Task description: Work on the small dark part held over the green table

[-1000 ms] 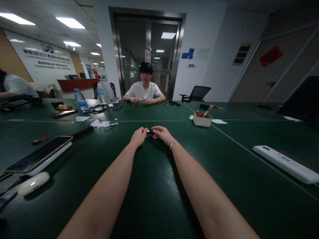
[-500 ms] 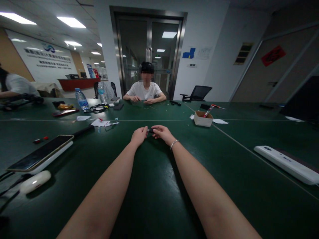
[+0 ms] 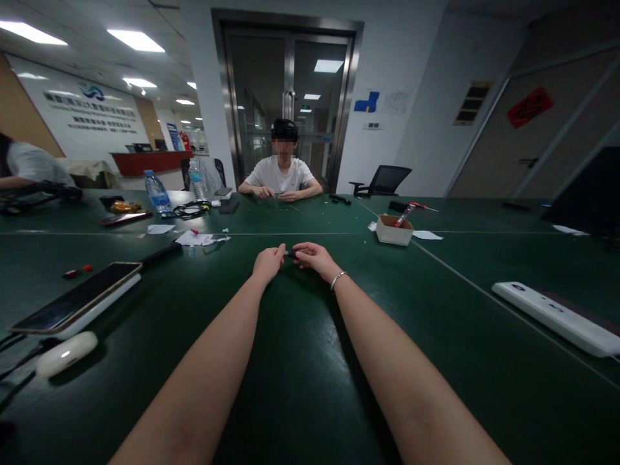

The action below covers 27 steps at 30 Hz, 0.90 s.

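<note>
Both arms reach out over the dark green table [image 3: 310, 361], and my hands meet near its middle. Between them is a small dark slim object [image 3: 291, 254] with a lighter end to the left; it is too small to name. My left hand [image 3: 268, 262] pinches the lighter end between thumb and fingers. On the other side, my right hand [image 3: 314, 258] is closed on the dark part, with a silver bracelet [image 3: 338, 280] on that wrist. The fingers cover much of the object.
To the left lie a phone [image 3: 80, 298] on a white block, a white mouse [image 3: 68, 354] and paper scraps [image 3: 194, 238]. A small box [image 3: 394, 231] and a white power strip [image 3: 552, 316] are on the right. Across sits a person [image 3: 283, 174]; bottles [image 3: 157, 194] stand back left.
The view has shifted very slightly. Both hands keep their hold on the small dark object, with hardly any visible movement.
</note>
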Each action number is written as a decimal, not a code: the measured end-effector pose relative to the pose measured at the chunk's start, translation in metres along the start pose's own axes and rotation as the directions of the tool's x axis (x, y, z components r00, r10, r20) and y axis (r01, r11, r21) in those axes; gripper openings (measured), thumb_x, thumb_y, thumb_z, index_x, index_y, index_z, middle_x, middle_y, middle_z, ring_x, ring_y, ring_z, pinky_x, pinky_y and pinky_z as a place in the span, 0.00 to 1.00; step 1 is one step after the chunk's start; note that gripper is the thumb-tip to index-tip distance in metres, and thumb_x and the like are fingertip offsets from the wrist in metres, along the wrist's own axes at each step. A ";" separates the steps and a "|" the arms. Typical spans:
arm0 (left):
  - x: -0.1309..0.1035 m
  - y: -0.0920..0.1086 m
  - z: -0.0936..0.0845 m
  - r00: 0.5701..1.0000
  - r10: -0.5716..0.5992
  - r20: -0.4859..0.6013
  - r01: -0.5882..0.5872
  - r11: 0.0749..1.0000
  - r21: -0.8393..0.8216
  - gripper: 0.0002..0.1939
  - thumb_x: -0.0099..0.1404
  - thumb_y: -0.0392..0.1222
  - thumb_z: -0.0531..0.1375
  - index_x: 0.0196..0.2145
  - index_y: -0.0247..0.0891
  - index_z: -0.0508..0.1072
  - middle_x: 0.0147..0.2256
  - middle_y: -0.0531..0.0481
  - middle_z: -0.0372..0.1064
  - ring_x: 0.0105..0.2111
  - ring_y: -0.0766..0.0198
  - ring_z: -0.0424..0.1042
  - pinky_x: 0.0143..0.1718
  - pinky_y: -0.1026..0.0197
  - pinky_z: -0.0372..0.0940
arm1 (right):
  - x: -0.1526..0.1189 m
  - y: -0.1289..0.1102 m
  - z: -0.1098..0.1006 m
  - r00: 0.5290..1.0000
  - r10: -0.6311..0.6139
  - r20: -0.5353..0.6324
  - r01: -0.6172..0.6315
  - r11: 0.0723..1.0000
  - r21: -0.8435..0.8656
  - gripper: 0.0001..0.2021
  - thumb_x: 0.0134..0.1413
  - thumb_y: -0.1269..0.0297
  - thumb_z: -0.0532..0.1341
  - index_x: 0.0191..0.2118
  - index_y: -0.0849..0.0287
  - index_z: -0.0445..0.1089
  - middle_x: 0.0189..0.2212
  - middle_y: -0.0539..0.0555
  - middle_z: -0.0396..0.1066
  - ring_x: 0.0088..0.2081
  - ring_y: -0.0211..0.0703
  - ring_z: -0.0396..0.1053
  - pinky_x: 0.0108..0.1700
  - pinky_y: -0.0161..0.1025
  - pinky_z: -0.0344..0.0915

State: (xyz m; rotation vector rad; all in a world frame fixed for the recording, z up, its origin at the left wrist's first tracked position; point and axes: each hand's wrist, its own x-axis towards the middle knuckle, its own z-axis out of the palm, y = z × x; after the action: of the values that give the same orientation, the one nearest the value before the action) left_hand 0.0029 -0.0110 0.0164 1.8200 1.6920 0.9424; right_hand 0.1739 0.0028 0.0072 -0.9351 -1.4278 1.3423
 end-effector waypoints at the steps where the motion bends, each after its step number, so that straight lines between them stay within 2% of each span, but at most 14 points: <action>1: 0.000 0.000 0.000 1.000 0.001 0.003 -0.001 1.000 0.001 0.28 0.64 0.61 0.42 0.21 0.39 0.66 0.20 0.50 0.66 0.22 0.61 0.65 0.27 0.60 0.55 | 0.000 0.000 0.000 1.000 0.000 0.000 0.000 1.000 -0.005 0.11 0.50 0.75 0.64 0.41 0.61 0.71 0.30 0.52 0.74 0.29 0.35 0.73 0.27 0.28 0.68; 8: -0.001 0.002 -0.001 1.000 -0.009 -0.008 0.009 0.999 -0.042 0.27 0.65 0.60 0.44 0.19 0.40 0.66 0.18 0.50 0.65 0.20 0.62 0.64 0.26 0.60 0.54 | -0.001 -0.003 0.002 1.000 -0.009 -0.004 0.009 1.000 -0.023 0.09 0.49 0.72 0.66 0.39 0.61 0.72 0.26 0.50 0.73 0.25 0.32 0.71 0.24 0.26 0.67; 15: 0.011 -0.015 0.008 0.997 0.054 0.057 -0.043 0.981 -0.188 0.26 0.62 0.62 0.47 0.23 0.38 0.68 0.19 0.53 0.64 0.20 0.65 0.62 0.25 0.62 0.56 | -0.001 -0.006 0.004 0.998 0.041 -0.037 -0.040 0.999 0.014 0.06 0.54 0.68 0.63 0.38 0.63 0.71 0.22 0.49 0.71 0.20 0.30 0.67 0.23 0.27 0.67; 19: 0.017 -0.023 0.015 0.986 0.148 0.081 -0.122 0.956 -0.266 0.19 0.61 0.56 0.52 0.28 0.37 0.69 0.24 0.52 0.67 0.25 0.66 0.65 0.30 0.63 0.59 | 0.002 -0.003 0.002 0.996 0.057 -0.074 -0.054 0.997 0.046 0.06 0.56 0.66 0.62 0.36 0.64 0.71 0.18 0.48 0.68 0.17 0.30 0.64 0.21 0.28 0.66; 21: 0.017 -0.023 0.016 0.980 0.190 0.060 -0.163 0.938 -0.306 0.14 0.59 0.51 0.57 0.33 0.37 0.70 0.27 0.52 0.68 0.28 0.67 0.66 0.32 0.63 0.61 | 0.003 -0.002 0.002 0.994 0.063 -0.091 -0.058 0.997 0.056 0.06 0.57 0.66 0.61 0.35 0.64 0.70 0.17 0.47 0.67 0.16 0.30 0.63 0.21 0.28 0.65; 23: 0.016 -0.023 0.016 0.974 0.225 0.025 -0.202 0.912 -0.357 0.13 0.55 0.47 0.60 0.37 0.37 0.69 0.30 0.52 0.69 0.30 0.67 0.66 0.34 0.63 0.61 | 0.004 -0.002 0.002 0.993 0.064 -0.095 -0.059 0.996 0.061 0.06 0.58 0.67 0.59 0.35 0.64 0.70 0.17 0.48 0.66 0.16 0.30 0.63 0.20 0.28 0.65; 27: 0.014 -0.018 0.014 0.979 0.202 0.040 -0.163 0.877 -0.452 0.12 0.59 0.48 0.57 0.36 0.36 0.69 0.31 0.50 0.69 0.32 0.66 0.68 0.35 0.62 0.63 | 0.004 -0.002 0.003 0.993 0.072 -0.091 -0.068 0.996 0.051 0.06 0.58 0.66 0.60 0.34 0.64 0.70 0.16 0.48 0.67 0.16 0.31 0.63 0.20 0.28 0.65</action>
State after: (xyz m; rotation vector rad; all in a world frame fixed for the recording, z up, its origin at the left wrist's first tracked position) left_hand 0.0014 0.0066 -0.0034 1.6910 1.1407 1.1981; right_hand 0.1704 0.0055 0.0101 -1.0111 -1.2982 1.3610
